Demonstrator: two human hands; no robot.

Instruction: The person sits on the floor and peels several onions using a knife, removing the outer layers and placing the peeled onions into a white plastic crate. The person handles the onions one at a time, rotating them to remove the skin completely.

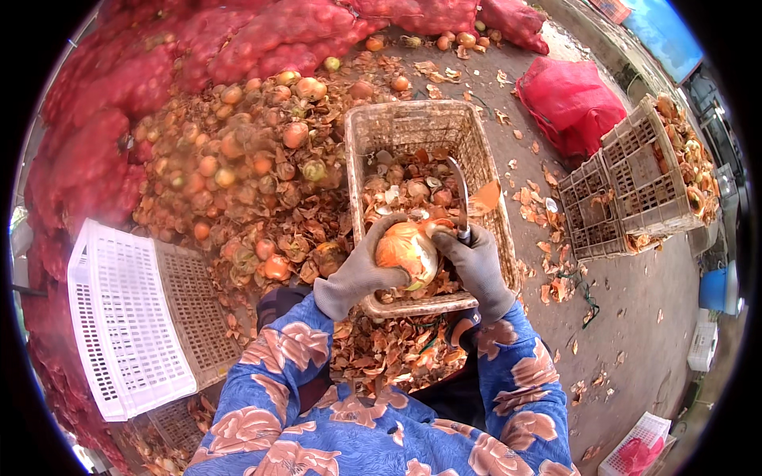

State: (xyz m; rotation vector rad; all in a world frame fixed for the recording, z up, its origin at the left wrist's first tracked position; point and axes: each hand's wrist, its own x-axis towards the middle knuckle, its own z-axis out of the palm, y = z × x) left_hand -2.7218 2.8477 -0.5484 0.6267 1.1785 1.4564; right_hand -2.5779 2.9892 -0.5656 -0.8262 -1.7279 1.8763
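Both my hands wear grey gloves and are over a dirty beige plastic crate (pixel 482 141). My left hand (pixel 361 270) wraps round a large onion (pixel 406 252) whose brown skin is partly off, with pale flesh showing at its lower right. In my right hand (pixel 476 266) is a knife (pixel 460 190) with a curved blade pointing up and away. A loose flap of brown onion skin (pixel 484 198) hangs beside the blade. The right thumb side touches the onion's upper right. Inside the crate lie onions and loose skins (pixel 417 189), partly hidden by my hands.
A heap of onions and skins (pixel 262 170) spreads left of the crate, with red mesh sacks (pixel 262 40) stacked behind. White crate (pixel 131 317) stands at left. Crates of skins (pixel 635 186), a red sack (pixel 567 103) and a blue bucket (pixel 714 288) are at right.
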